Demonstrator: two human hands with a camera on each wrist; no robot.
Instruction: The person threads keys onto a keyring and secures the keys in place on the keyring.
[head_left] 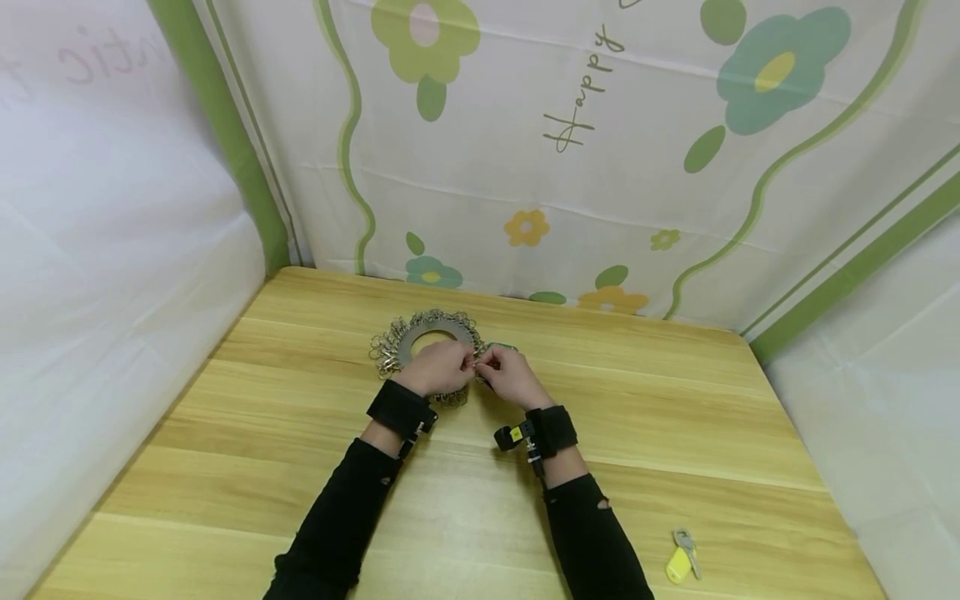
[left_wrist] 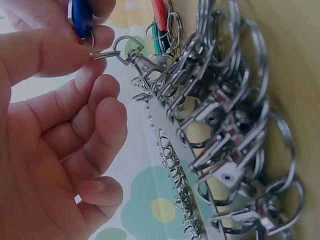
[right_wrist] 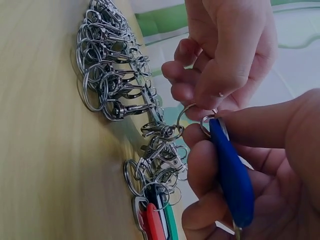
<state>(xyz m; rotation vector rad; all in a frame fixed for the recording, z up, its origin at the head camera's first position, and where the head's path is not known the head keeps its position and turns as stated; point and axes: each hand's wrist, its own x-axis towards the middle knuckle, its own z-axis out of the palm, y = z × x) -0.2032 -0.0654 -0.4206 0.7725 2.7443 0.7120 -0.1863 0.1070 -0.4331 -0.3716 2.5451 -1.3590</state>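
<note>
A flat grey metal ring (head_left: 408, 342) lies on the table, its edge crowded with swivel clasps (right_wrist: 132, 107) that carry split rings. At its right side my left hand (head_left: 437, 367) pinches the split ring (left_wrist: 106, 54) of one clasp between thumb and forefinger. My right hand (head_left: 515, 377) holds a blue key tag (right_wrist: 232, 175) between thumb and fingers. The tag's small wire ring (right_wrist: 205, 126) meets the split ring right at the fingertips. A key's tip shows below the tag. Red (right_wrist: 154, 220), black and green (right_wrist: 171, 222) tags hang from a neighbouring clasp.
On the wooden table (head_left: 465, 517), a key with a yellow tag (head_left: 678, 567) lies at the front right. Floral white cloth (head_left: 480, 167) stands behind the table, with white cloth on both sides. Each wrist wears a black strap, with a camera device visible on the right one.
</note>
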